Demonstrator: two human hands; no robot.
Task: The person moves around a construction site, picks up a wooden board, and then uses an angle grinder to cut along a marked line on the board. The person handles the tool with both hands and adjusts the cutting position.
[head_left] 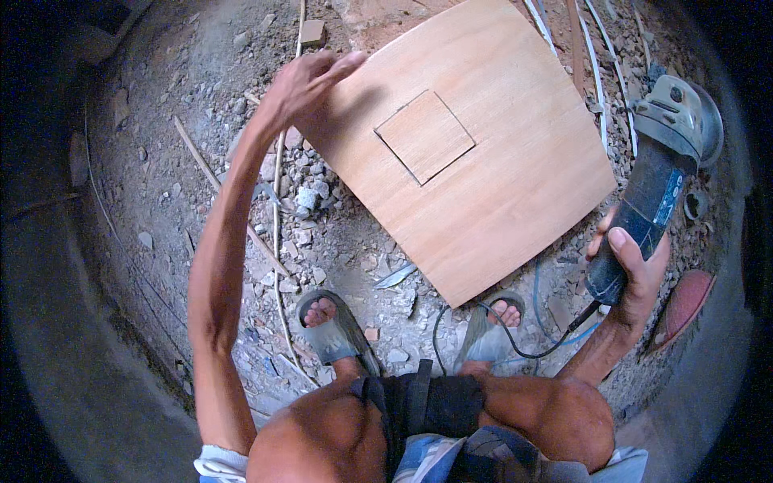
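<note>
Left hand is hovering, loosely spread, at the pale-brown square plywood board (upper centre), probably light, stiff, best edge-held; right hand is gripping the black, grey-headed angle grinder (right), likely heavy, by its body.

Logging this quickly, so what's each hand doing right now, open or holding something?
Left hand: open, at the edge of the wooden board; contact can't be told.
Right hand: closed, holding the angle grinder.
</note>
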